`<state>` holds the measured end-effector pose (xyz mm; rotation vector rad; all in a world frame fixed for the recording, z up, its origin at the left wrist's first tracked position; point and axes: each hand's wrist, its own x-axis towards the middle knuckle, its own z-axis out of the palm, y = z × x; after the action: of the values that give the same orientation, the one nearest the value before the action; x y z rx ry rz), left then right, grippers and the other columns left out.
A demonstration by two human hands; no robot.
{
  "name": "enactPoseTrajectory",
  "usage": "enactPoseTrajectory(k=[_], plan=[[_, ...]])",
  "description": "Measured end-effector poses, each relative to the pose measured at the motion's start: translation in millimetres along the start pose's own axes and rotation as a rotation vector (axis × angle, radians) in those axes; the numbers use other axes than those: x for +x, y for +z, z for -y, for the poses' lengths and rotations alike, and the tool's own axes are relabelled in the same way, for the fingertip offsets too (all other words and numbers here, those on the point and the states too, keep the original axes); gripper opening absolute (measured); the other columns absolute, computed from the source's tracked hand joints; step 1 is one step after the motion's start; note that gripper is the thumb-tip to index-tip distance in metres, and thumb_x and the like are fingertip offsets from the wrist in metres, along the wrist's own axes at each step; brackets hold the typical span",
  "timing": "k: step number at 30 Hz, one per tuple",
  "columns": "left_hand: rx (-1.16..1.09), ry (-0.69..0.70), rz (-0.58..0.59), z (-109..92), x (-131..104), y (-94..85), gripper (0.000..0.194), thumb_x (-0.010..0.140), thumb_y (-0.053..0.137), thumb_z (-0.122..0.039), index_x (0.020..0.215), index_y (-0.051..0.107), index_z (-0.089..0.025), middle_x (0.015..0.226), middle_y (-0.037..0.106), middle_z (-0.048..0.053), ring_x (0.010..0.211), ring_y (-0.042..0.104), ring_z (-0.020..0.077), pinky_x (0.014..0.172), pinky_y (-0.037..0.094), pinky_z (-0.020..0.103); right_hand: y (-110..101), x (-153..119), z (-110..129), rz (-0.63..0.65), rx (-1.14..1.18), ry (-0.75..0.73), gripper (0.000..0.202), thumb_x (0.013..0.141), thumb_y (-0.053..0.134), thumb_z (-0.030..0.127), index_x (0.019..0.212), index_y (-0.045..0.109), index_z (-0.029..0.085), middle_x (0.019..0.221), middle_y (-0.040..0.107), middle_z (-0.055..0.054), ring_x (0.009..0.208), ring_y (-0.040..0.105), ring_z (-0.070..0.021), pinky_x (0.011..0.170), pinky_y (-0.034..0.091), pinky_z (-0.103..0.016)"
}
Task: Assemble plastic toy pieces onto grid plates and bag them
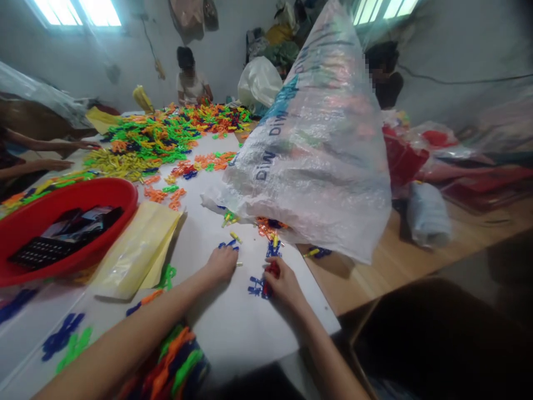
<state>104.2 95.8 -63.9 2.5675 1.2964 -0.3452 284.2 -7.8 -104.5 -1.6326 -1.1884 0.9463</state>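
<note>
On the white tabletop (233, 328), my left hand (225, 262) reaches over blue clips (227, 244), its fingers bent down onto them; their tips are hidden. A yellow clip (235, 237) lies just beyond. To the right, my right hand (281, 278) has its fingers closed round red clips (272, 270). Blue clips (255, 286) lie beside and under that hand, and more blue ones (273, 248) with a yellow piece lie just past its fingertips.
A large white woven sack (316, 166) stands ahead on the right. At left are a red basin (120, 200) and a yellow packet (135, 244). Multicoloured clips (158, 133) are heaped at the back. A person (192, 86) sits behind; another person's hands (62, 164) are at far left.
</note>
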Motion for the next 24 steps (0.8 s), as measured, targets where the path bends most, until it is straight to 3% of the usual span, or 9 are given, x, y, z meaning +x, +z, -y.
enactPoseTrajectory(k=[3, 6, 8, 11, 13, 15, 18, 21, 24], plan=[[-0.068, -0.002, 0.025, 10, -19, -14.1, 0.019, 0.078, 0.050, -0.011, 0.093, 0.062, -0.013, 0.090, 0.068, 0.015, 0.089, 0.064, 0.0257, 0.083, 0.046, 0.038, 10, 7, 17, 0.077, 0.014, -0.038, 0.034, 0.070, 0.054, 0.022, 0.103, 0.059, 0.018, 0.074, 0.062, 0.000, 0.071, 0.059, -0.0168, 0.074, 0.046, -0.032], [-0.241, 0.004, 0.051, 9, -40, -28.6, 0.016, 0.081, 0.052, -0.022, 0.092, 0.063, -0.017, 0.084, 0.069, 0.008, 0.079, 0.064, 0.0209, 0.074, 0.048, 0.031, 19, 18, 49, 0.051, 0.235, -0.061, 0.032, 0.072, 0.060, 0.027, 0.102, 0.058, 0.019, 0.079, 0.062, 0.000, 0.073, 0.059, -0.0159, 0.073, 0.047, -0.031], [-0.691, -0.078, 0.027, 1, -53, -34.8, 0.022, 0.077, 0.061, -0.031, 0.094, 0.062, -0.017, 0.083, 0.069, 0.006, 0.074, 0.063, 0.0178, 0.070, 0.048, 0.028, 26, 21, 69, -0.007, 0.415, -0.065, 0.034, 0.072, 0.064, 0.032, 0.102, 0.057, 0.019, 0.086, 0.063, -0.001, 0.076, 0.060, -0.0156, 0.073, 0.048, -0.030], [-1.526, -0.247, -0.111, -18, -70, -37.1, 0.041, 0.060, 0.078, -0.035, 0.092, 0.062, -0.014, 0.088, 0.069, 0.006, 0.078, 0.063, 0.0167, 0.078, 0.049, 0.030, 36, 16, 86, -0.074, 0.565, -0.054, 0.036, 0.072, 0.066, 0.038, 0.102, 0.057, 0.019, 0.088, 0.064, -0.002, 0.079, 0.059, -0.0158, 0.073, 0.049, -0.029], [-1.755, -0.277, -0.189, -29, -81, -34.7, 0.046, 0.056, 0.082, -0.036, 0.092, 0.064, -0.013, 0.092, 0.069, 0.007, 0.082, 0.062, 0.0175, 0.083, 0.048, 0.032, 40, 8, 89, -0.092, 0.588, -0.047, 0.036, 0.072, 0.066, 0.039, 0.100, 0.058, 0.018, 0.086, 0.063, -0.002, 0.077, 0.059, -0.0157, 0.071, 0.049, -0.028], [-1.729, -0.259, -0.238, -34, -90, -31.3, 0.047, 0.064, 0.079, -0.039, 0.101, 0.064, -0.013, 0.093, 0.067, 0.007, 0.085, 0.061, 0.0174, 0.083, 0.047, 0.031, 39, 2, 91, -0.090, 0.589, -0.045, 0.035, 0.073, 0.066, 0.040, 0.099, 0.059, 0.018, 0.084, 0.063, -0.002, 0.075, 0.058, -0.0152, 0.070, 0.048, -0.028], [-1.426, -0.175, -0.280, -34, -102, -29.3, 0.044, 0.080, 0.065, -0.043, 0.114, 0.061, -0.016, 0.079, 0.061, 0.001, 0.076, 0.055, 0.0136, 0.074, 0.043, 0.027, 34, -3, 94, -0.057, 0.612, -0.045, 0.034, 0.073, 0.066, 0.040, 0.099, 0.059, 0.018, 0.082, 0.062, -0.001, 0.074, 0.057, -0.0141, 0.068, 0.048, -0.027], [-1.186, -0.081, -0.263, -33, -111, -32.8, 0.032, 0.086, 0.055, -0.044, 0.099, 0.065, -0.017, 0.073, 0.052, -0.002, 0.069, 0.047, 0.0121, 0.067, 0.039, 0.025, 34, -6, 98, 0.032, 0.669, -0.022, 0.038, 0.071, 0.069, 0.041, 0.099, 0.058, 0.017, 0.080, 0.062, 0.000, 0.068, 0.057, -0.0124, 0.062, 0.046, -0.025], [-1.144, -0.069, -0.281, -33, -117, -34.5, 0.030, 0.088, 0.050, -0.043, 0.093, 0.066, -0.018, 0.078, 0.053, -0.001, 0.073, 0.047, 0.0129, 0.070, 0.039, 0.026, 40, -9, 96, 0.097, 0.735, 0.017, 0.041, 0.071, 0.069, 0.045, 0.099, 0.057, 0.017, 0.068, 0.057, 0.004, 0.051, 0.047, -0.0080, 0.047, 0.038, -0.022]])
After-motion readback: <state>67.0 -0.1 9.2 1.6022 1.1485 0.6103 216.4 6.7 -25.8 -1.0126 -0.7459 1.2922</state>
